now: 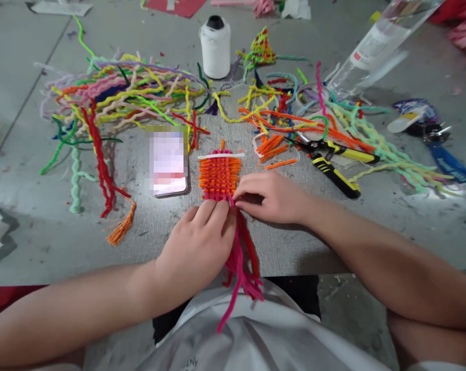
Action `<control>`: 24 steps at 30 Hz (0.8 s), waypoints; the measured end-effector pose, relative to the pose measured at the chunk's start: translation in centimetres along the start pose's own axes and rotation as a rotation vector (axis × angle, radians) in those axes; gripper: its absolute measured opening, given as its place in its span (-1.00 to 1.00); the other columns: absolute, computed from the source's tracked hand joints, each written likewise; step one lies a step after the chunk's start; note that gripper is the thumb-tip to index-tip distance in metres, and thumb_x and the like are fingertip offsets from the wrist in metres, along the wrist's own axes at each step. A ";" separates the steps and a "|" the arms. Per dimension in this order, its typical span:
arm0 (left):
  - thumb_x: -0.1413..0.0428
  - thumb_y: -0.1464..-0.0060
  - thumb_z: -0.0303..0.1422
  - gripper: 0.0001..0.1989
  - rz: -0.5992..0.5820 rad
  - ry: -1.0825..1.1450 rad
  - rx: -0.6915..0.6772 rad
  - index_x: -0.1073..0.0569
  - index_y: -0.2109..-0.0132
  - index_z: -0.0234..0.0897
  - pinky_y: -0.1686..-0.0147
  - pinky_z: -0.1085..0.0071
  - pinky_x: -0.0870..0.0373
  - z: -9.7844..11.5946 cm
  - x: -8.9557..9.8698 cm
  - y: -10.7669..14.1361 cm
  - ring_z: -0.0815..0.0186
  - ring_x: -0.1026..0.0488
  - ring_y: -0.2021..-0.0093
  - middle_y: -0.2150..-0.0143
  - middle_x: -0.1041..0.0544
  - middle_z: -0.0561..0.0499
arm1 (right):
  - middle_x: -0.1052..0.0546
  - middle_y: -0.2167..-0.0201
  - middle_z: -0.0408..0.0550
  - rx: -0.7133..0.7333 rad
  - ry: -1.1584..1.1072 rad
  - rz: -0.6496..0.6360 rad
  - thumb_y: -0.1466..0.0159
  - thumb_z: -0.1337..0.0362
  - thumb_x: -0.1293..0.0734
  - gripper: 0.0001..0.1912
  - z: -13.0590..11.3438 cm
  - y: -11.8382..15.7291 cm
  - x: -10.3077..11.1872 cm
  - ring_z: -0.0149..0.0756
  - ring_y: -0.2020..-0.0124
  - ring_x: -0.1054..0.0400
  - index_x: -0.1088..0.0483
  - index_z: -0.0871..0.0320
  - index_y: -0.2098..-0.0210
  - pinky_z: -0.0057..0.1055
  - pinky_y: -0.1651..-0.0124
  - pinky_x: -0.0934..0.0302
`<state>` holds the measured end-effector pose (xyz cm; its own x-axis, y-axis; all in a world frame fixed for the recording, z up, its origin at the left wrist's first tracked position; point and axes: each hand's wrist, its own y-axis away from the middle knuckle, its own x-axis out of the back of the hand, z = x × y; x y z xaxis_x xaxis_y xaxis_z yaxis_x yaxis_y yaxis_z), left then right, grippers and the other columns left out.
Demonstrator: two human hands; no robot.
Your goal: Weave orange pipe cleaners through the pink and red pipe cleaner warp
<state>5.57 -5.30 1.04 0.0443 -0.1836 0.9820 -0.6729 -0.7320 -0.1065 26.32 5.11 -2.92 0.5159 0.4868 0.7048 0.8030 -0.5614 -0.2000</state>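
Observation:
A small woven piece (219, 175) of orange and pink fuzzy strands lies flat on the grey table, with a white strip (220, 155) across its top. Loose pink strands (237, 257) and red ones hang from its lower end over the table's front edge. My left hand (202, 242) is closed at the lower edge of the weave, its fingers curled on the pink strands. From the right, my right hand (269, 197) pinches a pink strand at the weave's lower right corner between thumb and fingers.
Left of the weave lies a phone (170, 162). Beyond are a multicoloured strand pile (132, 93), a white thread spool (215, 49) and a leaning clear bottle (376, 49). Black-and-yellow pliers (333, 167), cut orange pieces (272, 147) and a keyring with blue strap (449, 162) lie right.

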 end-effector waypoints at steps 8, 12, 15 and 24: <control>-0.03 -0.19 -0.51 -0.64 0.062 -0.014 -0.120 -0.60 -0.05 -0.51 0.12 0.17 -0.57 1.5 -1.4 1.3 0.01 -0.54 -0.03 -0.14 -0.60 -0.31 | -0.56 0.28 -0.01 -0.120 0.247 0.061 -0.41 0.31 -0.27 -0.79 -0.4 -0.7 -1.2 -0.30 0.27 -0.39 -0.53 0.19 0.28 -0.37 0.20 -0.17; 0.03 -0.26 -0.50 -0.59 0.066 0.050 -0.148 -0.57 -0.12 -0.51 -0.08 0.15 -0.53 0.9 -2.1 1.6 0.02 -0.51 -0.19 -0.18 -0.60 -0.24 | -0.54 0.37 -0.07 -0.151 0.272 0.080 -0.38 0.33 -0.28 -0.79 -0.6 -0.9 -1.5 -0.34 0.33 -0.36 -0.51 0.18 0.35 -0.38 0.25 -0.12; 0.05 -0.29 -0.47 -0.58 0.061 0.082 -0.162 -0.56 -0.14 -0.51 -0.17 0.16 -0.49 0.5 -2.4 1.7 0.03 -0.51 -0.23 -0.21 -0.58 -0.22 | -0.52 0.40 -0.10 -0.195 0.260 0.096 -0.35 0.36 -0.30 -0.82 -0.7 -1.1 -1.5 -0.37 0.37 -0.34 -0.48 0.19 0.38 -0.39 0.27 -0.11; 0.05 -0.30 -0.42 -0.56 0.027 0.109 -0.181 -0.54 -0.19 -0.51 -0.22 0.11 -0.49 0.2 -2.4 1.8 -0.03 -0.51 -0.24 -0.27 -0.53 -0.30 | -0.53 0.33 -0.04 -0.204 0.295 0.086 -0.38 0.34 -0.29 -0.84 -1.5 -1.1 -0.8 -0.32 0.30 -0.38 -0.49 0.19 0.31 -0.37 0.22 -0.19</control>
<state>4.44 -6.32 -1.56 -0.0493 -0.1225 0.9912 -0.7950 -0.5960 -0.1132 24.56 4.35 -2.30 0.4469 0.2348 0.8632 0.6692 -0.7281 -0.1484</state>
